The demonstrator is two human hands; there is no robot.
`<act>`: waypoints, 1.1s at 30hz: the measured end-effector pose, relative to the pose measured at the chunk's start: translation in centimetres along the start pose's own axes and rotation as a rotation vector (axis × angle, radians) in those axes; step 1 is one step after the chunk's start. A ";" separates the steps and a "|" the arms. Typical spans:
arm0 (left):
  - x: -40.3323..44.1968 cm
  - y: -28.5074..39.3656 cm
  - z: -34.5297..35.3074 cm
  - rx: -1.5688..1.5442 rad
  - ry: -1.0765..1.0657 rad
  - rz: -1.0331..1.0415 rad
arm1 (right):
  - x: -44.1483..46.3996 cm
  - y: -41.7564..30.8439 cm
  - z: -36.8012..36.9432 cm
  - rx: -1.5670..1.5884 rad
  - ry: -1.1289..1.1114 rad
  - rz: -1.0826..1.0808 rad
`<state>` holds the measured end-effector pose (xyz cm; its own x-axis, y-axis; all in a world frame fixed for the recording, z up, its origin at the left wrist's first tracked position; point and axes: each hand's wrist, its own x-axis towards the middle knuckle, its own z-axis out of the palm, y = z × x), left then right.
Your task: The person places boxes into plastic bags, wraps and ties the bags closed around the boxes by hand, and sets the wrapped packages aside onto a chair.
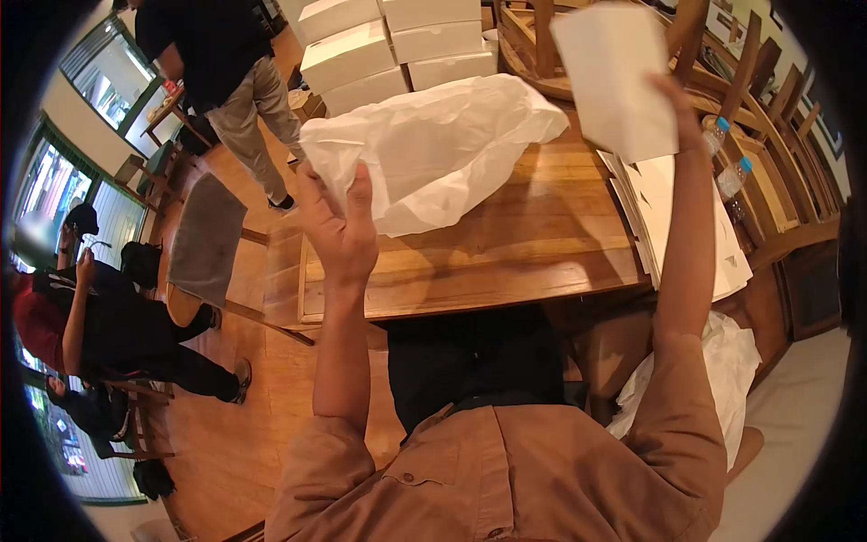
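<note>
A large crumpled white sheet (433,149), thin like paper or plastic, spreads over the back of the wooden table (551,230). My left hand (341,212) grips its left end, thumb raised against the material. On the right, my right hand (679,113) is lifted above the table's far right corner, its fingers closed on the edge of a white rectangular piece (619,81). Beneath that raised piece, a stack of flat white cardboard sheets (682,217) lies at the table's right end.
White boxes (352,56) are piled behind the table. Wooden chairs and two blue-capped bottles (731,178) stand at the right, above more crumpled white material (731,361). A chair (206,239) is at the left. One person (203,72) stands behind it; others are farther left.
</note>
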<state>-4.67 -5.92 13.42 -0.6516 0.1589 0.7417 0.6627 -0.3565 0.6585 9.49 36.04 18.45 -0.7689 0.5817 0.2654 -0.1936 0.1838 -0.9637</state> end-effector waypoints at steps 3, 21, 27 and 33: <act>0.5 -0.4 -0.1 0.010 -0.037 0.025 | 1.6 -4.2 0.4 0.485 0.029 -0.471; 2.6 0.9 -0.4 -0.170 -0.077 -0.239 | 2.4 -6.6 16.5 0.541 -0.919 -0.245; 2.7 1.4 -0.2 -0.238 -0.078 -0.352 | 0.9 -3.2 15.5 0.234 -1.102 -0.049; 2.7 1.0 0.0 -0.191 -0.165 -0.331 | 0.5 -3.5 15.3 0.103 -1.070 -0.032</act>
<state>-5.73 -5.82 16.14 -0.7396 0.4337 0.5146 0.3372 -0.4230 0.8411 0.49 23.52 21.55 -0.8868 -0.4275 0.1756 -0.2351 0.0902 -0.9678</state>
